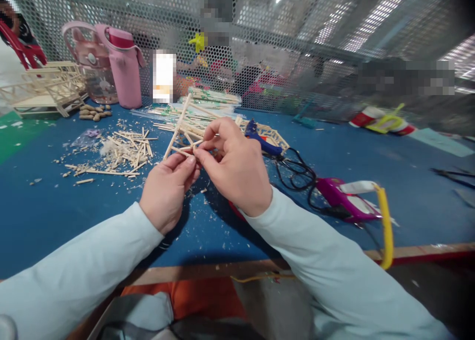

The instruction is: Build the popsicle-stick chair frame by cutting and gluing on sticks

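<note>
Both hands meet over the middle of the blue table around a small frame of thin wooden sticks [180, 122]. My left hand [168, 184] is closed, thumb and fingers pinching the frame's lower end. From the right, my right hand [237, 164] pinches at a joint where several sticks meet, its fingertips almost touching the left thumb. Part of the frame is hidden behind the right fingers. Just beyond the right hand lies a blue glue gun [265, 141], its black cord running to the right.
Stick offcuts [128, 152] and peanuts [94, 112] lie left. A pink bottle [125, 70], a clear bottle [94, 58] and a stick model [48, 90] stand behind them. Bagged sticks [215, 100] lie along the mesh. A purple device [345, 199] with a yellow strap and pliers [452, 174] are right.
</note>
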A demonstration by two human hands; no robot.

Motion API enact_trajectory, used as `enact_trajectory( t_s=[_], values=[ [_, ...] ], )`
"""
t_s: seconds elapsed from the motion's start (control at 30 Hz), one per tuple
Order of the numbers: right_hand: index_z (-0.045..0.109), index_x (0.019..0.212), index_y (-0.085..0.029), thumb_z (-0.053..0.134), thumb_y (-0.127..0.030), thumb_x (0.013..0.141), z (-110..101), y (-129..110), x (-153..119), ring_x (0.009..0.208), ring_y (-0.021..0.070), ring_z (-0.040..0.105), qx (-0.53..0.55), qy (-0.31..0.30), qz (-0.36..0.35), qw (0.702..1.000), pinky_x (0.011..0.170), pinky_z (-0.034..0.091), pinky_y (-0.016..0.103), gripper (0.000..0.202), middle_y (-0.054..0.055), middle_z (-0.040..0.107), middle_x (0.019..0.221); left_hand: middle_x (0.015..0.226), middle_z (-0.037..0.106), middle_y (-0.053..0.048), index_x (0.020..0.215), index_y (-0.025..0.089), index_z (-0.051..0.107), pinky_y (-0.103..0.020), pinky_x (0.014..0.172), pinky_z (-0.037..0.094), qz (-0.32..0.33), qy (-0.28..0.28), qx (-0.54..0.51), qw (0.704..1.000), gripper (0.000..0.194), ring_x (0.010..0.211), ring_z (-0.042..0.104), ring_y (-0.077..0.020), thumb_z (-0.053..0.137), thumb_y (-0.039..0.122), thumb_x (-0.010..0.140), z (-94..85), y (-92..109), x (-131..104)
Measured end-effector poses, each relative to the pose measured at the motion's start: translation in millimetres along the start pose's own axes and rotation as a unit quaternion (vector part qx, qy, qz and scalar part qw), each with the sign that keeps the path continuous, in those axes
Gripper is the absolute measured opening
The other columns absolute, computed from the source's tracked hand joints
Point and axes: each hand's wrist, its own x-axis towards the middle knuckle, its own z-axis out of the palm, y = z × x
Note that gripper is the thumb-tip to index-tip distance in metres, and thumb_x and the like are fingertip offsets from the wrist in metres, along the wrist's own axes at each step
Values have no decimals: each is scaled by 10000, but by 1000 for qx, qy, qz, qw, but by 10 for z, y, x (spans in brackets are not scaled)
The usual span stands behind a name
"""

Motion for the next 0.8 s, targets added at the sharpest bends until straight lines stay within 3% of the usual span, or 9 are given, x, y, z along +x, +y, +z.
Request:
enact_trajectory(
  t_s=[0.8],
  values=[
    [511,923,-238,594,-102,755,18,24,10,683,154,670,40,-23,10,999,627,516,286,232,-51,666,686,719,667,-2,693,127,688,-158,659,483,22,2,22,1000,53,668,582,-60,735,138,716,-41,-47,-22]
  ],
)
